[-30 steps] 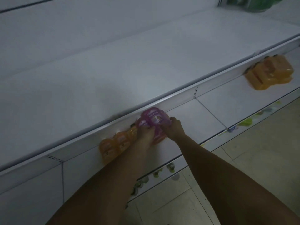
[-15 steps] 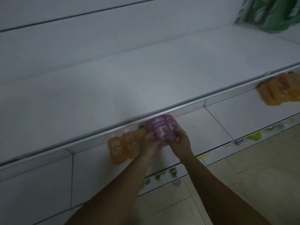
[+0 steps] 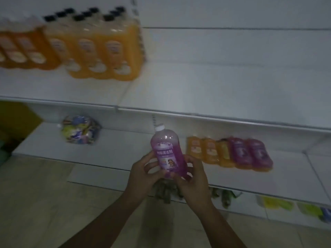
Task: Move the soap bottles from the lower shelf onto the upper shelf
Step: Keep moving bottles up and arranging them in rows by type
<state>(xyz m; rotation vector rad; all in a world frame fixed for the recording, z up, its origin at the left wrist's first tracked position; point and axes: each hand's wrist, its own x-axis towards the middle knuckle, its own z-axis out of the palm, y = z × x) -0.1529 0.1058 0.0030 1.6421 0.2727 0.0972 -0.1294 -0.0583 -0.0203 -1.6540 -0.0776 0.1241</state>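
White store shelving fills the dim view. A purple soap bottle point(image 3: 168, 154) is held upright at centre, in front of the lower shelf point(image 3: 125, 154), gripped low on its body by the left hand point(image 3: 143, 173) and the right hand point(image 3: 192, 178), both closed around it. At 3 o'clock of it, a row of orange and purple bottles point(image 3: 229, 152) stands on that shelf. At 10 o'clock, blurred orange bottles point(image 3: 100, 49) are seen on the upper shelf point(image 3: 223, 90).
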